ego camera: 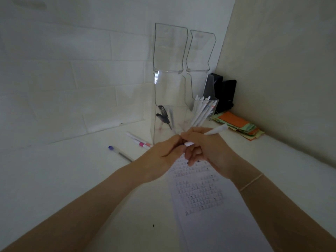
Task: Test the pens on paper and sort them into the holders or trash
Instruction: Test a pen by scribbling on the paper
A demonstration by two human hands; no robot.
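Note:
My right hand (209, 150) grips a white pen (216, 131) whose rear end sticks out up and to the right. My left hand (163, 155) pinches the pen's near end at the white cap (189, 143); both hands meet above the printed paper (201, 193). Behind them stand two clear holders with raised lids: the left holder (170, 91) holds a few dark pens (164, 116), the right holder (205, 108) holds several white pens. On the desk to the left lie a blue-capped pen (120, 154) and two white pens with pink bands (139, 140).
A stack of orange, green and yellow sticky notes (238, 125) lies at the right by the wall. Black objects (223, 93) stand in the corner behind the holders. White tiled wall at the back, beige wall at the right. A small dark speck (153, 225) marks the desk.

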